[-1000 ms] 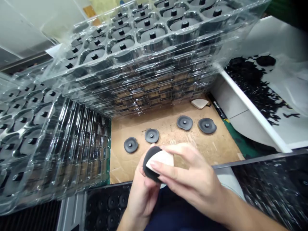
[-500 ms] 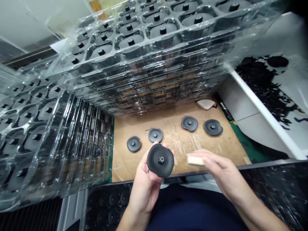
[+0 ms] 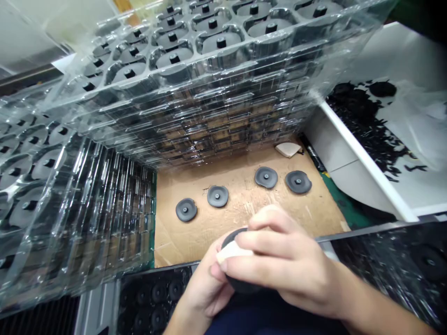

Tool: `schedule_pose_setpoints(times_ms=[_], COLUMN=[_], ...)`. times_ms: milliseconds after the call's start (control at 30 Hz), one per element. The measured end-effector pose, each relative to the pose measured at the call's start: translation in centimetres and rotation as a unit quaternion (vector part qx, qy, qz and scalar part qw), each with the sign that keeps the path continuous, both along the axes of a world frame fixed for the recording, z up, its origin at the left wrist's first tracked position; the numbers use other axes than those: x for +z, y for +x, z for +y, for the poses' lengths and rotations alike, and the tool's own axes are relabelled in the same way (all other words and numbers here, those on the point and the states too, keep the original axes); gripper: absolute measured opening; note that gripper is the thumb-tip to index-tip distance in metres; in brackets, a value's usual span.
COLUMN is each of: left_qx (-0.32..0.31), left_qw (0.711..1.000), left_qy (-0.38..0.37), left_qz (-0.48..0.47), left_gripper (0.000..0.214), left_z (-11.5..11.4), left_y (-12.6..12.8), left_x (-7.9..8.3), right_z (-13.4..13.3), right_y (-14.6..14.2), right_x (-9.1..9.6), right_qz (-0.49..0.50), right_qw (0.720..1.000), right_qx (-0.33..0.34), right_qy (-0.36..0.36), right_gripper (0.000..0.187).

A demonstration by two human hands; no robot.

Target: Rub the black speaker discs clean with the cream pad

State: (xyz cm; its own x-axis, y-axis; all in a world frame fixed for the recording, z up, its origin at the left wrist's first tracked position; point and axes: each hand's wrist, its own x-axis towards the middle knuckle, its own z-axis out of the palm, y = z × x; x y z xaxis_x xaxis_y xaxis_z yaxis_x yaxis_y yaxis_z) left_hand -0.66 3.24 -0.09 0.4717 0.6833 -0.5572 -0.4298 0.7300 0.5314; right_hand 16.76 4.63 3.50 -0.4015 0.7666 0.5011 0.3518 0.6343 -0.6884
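My left hand [image 3: 211, 284] is closed around the edge of a black rubber disc [image 3: 240, 284], low at the front. Over that disc is my right hand [image 3: 289, 256], its fingers closed on a white wedge-shaped sponge [image 3: 232, 251] that is against the disc's face. Much of the disc is hidden behind my right hand. Beyond the hands, several similar discs with small metal centres lie on a cardboard sheet [image 3: 237, 214]: one disc [image 3: 186, 210] at the left, another disc [image 3: 217, 196] beside it, and a pair at the right, including a notched disc [image 3: 298, 181].
Clear plastic trays [image 3: 209, 102] of black discs are stacked high behind the cardboard, with another tray stack [image 3: 87, 200] at the left. A second white wedge [image 3: 288, 149] and a black pen [image 3: 312, 153] lie at the back right. A white bin [image 3: 370, 163] holds black scraps [image 3: 366, 121].
My right hand has moved left and brought the white sponge onto the disc in my left hand. The view has shifted slightly.
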Motion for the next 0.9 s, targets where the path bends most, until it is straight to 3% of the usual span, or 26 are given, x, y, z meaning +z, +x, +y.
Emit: schedule_pose_setpoints(times_ms=[33, 133, 233, 300, 367, 433, 500, 533, 667, 733, 900], left_qx=[-0.008, -0.039, -0.056, -0.041, -0.016, 0.006, 0.015, 0.017, 0.021, 0.019, 0.017], left_qw=[1.0, 0.999, 0.998, 0.999, 0.999, 0.998, 0.996, 0.995, 0.99, 0.989, 0.988], left_qy=[-0.002, -0.001, -0.006, 0.003, 0.008, 0.004, 0.001, 0.003, 0.016, 0.011, 0.011], left_qz=[-0.004, -0.023, -0.033, -0.034, -0.039, -0.059, -0.085, -0.098, -0.137, -0.149, -0.152], left_gripper=[0.046, 0.044, 0.032, 0.041, 0.05, 0.056, 0.057, 0.057, 0.058, 0.058, 0.063], left_z=[-0.1, -0.2, 0.1, 0.4, 0.6, 0.7, 0.6, 0.6, 0.4, 0.3, 0.1], left_y=[-0.1, 0.0, 0.3, 0.3, 0.0, -0.2, -0.4, -0.4, -0.4, -0.3, -0.6], left_x=[-0.1, -0.3, -0.1, 0.1, 0.2, 0.4, 0.4, 0.4, 0.2, 0.0, -0.3], right_z=[0.3, 0.9, 0.8, 0.4, -0.1, -0.9, -1.8, -2.2, -3.6, -3.9, -3.9], right_y=[-0.1, -0.5, -0.7, -0.4, 0.2, 0.9, 1.4, 1.5, 1.5, 1.4, 1.5], right_x=[0.3, 0.2, -0.2, -0.2, 0.1, 0.3, -0.1, -0.5, -2.8, -3.5, -4.0], right_qz=[-0.046, -0.135, -0.062, -0.044, -0.075, -0.058, 0.025, 0.074, 0.217, 0.249, 0.255], right_qw=[0.999, 0.991, 0.996, 0.998, 0.995, 0.984, 0.959, 0.944, 0.869, 0.835, 0.823], right_qx=[0.028, 0.019, 0.062, 0.044, 0.003, 0.051, 0.115, 0.112, -0.066, -0.104, -0.136], right_qy=[0.006, -0.01, 0.017, -0.004, -0.067, -0.16, -0.259, -0.301, -0.44, -0.48, -0.488], right_gripper=[0.027, 0.026, 0.029, 0.031, 0.03, 0.024, 0.016, 0.013, 0.016, 0.016, 0.017])
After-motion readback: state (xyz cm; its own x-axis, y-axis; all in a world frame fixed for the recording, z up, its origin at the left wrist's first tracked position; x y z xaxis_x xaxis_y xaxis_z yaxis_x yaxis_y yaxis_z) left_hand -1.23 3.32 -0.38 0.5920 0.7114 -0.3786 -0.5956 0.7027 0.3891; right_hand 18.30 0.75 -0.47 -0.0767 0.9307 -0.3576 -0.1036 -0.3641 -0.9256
